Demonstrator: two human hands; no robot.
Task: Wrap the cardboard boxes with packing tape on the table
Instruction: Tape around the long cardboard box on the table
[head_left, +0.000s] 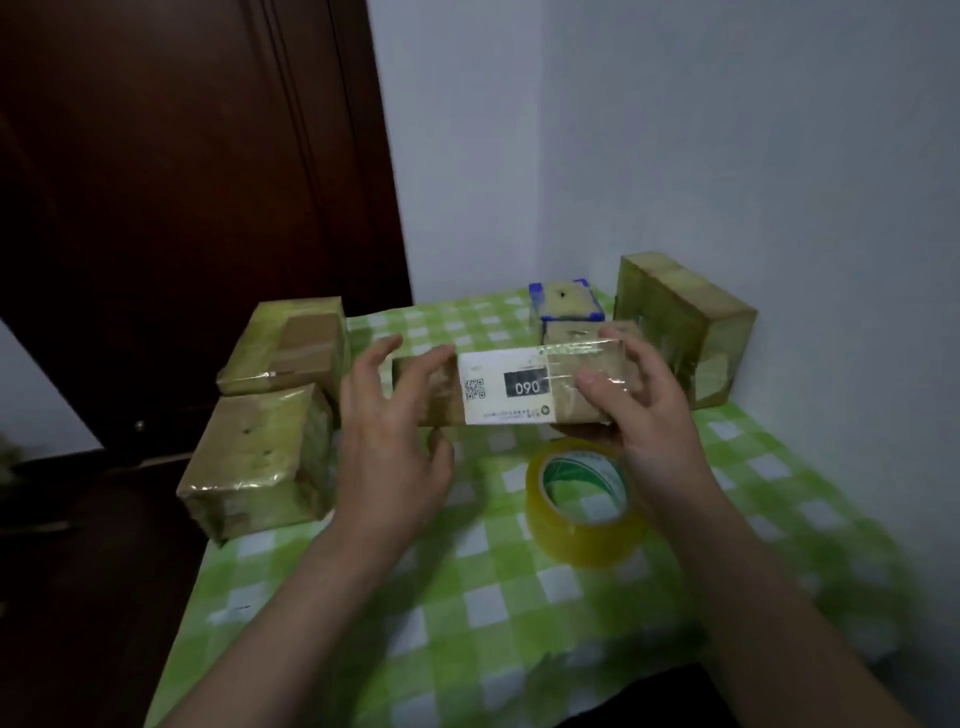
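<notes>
Above the table (519, 597), box (506, 387) pinched by right fingers (602, 387), left fingers (421, 374) spread alongside

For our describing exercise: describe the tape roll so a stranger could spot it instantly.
Find the green checked table. The tape roll lies on it, right of centre, by the right hand. Alone among taped boxes, it is a yellowish ring.

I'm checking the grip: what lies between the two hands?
In the head view, a long labelled box lies between them: the right hand grips one end, the left hand touches the other.
</notes>
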